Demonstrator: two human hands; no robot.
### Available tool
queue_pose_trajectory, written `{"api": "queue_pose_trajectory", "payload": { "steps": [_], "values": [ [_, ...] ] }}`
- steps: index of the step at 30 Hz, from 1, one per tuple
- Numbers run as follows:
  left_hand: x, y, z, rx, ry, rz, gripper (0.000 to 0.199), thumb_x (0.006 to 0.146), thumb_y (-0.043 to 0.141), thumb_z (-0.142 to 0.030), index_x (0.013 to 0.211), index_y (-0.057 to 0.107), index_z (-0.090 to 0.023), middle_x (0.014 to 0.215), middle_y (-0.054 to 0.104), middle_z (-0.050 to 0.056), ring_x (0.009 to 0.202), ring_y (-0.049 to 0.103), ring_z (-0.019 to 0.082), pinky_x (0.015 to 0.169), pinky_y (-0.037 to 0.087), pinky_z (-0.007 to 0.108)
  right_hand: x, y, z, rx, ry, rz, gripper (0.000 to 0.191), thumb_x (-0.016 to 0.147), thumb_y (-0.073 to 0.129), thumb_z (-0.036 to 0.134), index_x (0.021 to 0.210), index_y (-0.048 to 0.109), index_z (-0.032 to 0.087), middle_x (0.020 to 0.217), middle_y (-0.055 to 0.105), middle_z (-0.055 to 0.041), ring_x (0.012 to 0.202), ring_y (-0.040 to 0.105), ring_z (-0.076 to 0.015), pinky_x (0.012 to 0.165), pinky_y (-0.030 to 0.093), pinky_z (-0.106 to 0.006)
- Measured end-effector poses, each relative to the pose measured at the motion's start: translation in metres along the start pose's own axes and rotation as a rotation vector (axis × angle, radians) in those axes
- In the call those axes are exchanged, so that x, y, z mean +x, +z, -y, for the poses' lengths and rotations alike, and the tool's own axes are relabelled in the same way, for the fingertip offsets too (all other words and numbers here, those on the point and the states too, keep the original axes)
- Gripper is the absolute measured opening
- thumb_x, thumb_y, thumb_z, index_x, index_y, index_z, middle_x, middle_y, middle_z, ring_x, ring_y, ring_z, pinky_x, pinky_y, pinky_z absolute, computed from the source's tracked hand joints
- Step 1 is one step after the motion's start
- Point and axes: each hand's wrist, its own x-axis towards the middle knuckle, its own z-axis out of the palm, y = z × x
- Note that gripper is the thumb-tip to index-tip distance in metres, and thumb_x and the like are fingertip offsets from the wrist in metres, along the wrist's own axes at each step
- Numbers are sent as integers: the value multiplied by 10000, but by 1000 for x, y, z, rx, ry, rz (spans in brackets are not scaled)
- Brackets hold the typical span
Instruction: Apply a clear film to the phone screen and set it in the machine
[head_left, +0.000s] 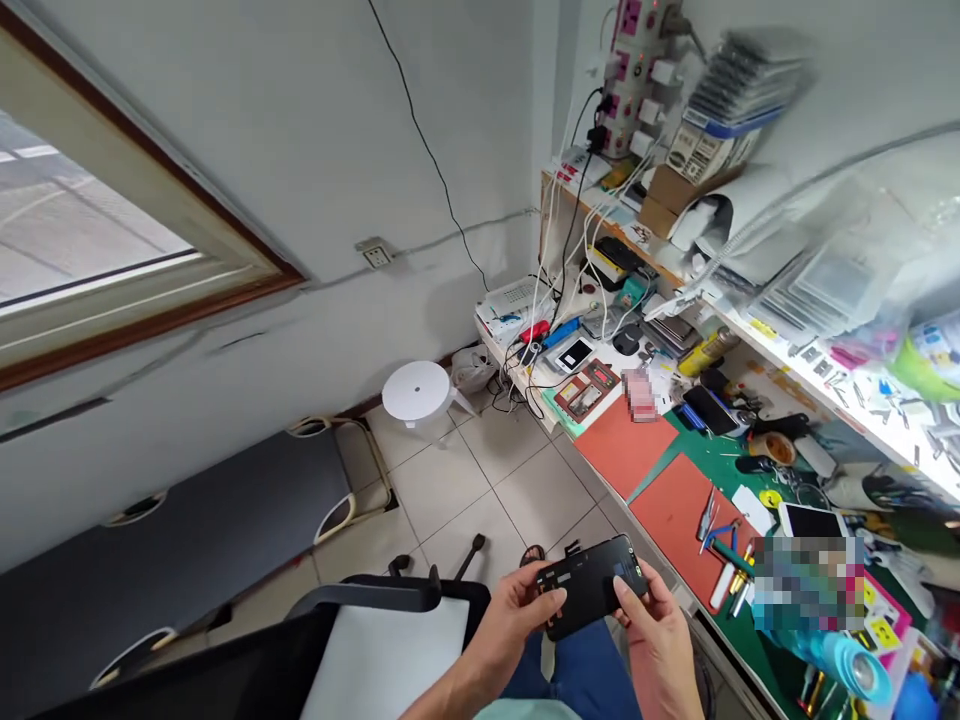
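A black phone screen (591, 592) is held up over my lap, with what look like its back side and small flex connectors facing me. My left hand (521, 612) grips its left end, thumb lying on the dark surface and fingers behind. At the other end my right hand (654, 622) pinches it the same way, thumb on top. The fingers beneath it are mostly hidden. To the right, a workbench with red mats (686, 525) carries blue-handled pliers (724, 535), and several screwdrivers (739, 580) lie close by.
A shelf (731, 300) runs above the crowded bench. A light-blue bottle (840, 660) lies near its right end. A white stool (417, 392) stands by the wall. On the left are a grey folding cot (247, 500) and a chair with a black armrest (367, 595).
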Motion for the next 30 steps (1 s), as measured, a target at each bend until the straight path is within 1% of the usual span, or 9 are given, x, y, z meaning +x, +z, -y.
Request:
{"api": "queue_pose_trajectory", "payload": {
  "steps": [3,6,12,15,17,21,25,27,30],
  "values": [
    [11,0,-18,5,-22,69,512,722,966,-600,978,859,-170,774,684,30,689,596,126,675,463,238,10,15,11,16,-4,31,517,592,1065,372,1040,836,255,817,790,4,627,677,-141,603,585,-216],
    [26,2,-43,-7,-34,114,568,722,952,-630,1012,856,-151,802,730,50,691,638,145,703,519,279,24,31,31,-16,-7,20,512,548,1081,352,982,835,237,836,813,-14,649,715,-160,608,600,-229],
    [73,4,-93,-93,43,45,590,603,1025,-587,912,813,-131,707,723,31,621,636,146,636,504,275,63,89,82,-106,-98,130,487,596,1065,363,994,819,226,977,837,-39,860,781,-211,780,663,-308],
    [93,-1,-114,-171,99,-14,615,609,1015,-615,917,801,-127,700,722,27,617,637,141,623,507,265,84,126,98,-122,-46,156,479,570,1078,330,961,824,218,937,828,-26,861,775,-201,812,669,-323],
    [102,-6,-126,-225,130,-61,634,613,1009,-628,940,797,-129,704,719,17,618,638,134,620,512,257,95,150,103,-167,6,187,487,579,1077,330,986,837,210,977,834,-45,866,769,-200,783,665,-315],
    [114,-26,-148,-308,162,-141,631,626,1004,-628,953,787,-133,715,707,4,611,635,123,605,517,246,113,197,103,-303,57,265,526,635,1058,367,1090,845,214,1076,836,-67,898,759,-206,730,645,-299],
    [133,-58,-175,-320,193,-185,612,673,980,-625,984,790,-134,755,723,19,629,652,129,626,538,256,127,254,97,-358,60,295,513,667,1042,399,1105,837,229,1070,832,-54,896,751,-199,729,625,-289],
    [147,-78,-197,-281,210,-188,628,701,956,-647,1018,795,-130,759,739,34,631,668,141,643,559,273,132,290,93,-355,57,296,505,687,1027,424,1113,835,232,1078,831,-53,905,753,-202,750,618,-298],
    [169,-115,-240,-155,232,-176,678,773,888,-689,1147,791,-131,800,777,62,649,709,174,661,606,313,142,353,90,-349,27,302,467,704,1001,480,1054,836,219,1053,829,-62,910,749,-213,771,603,-317]
  ]
}}
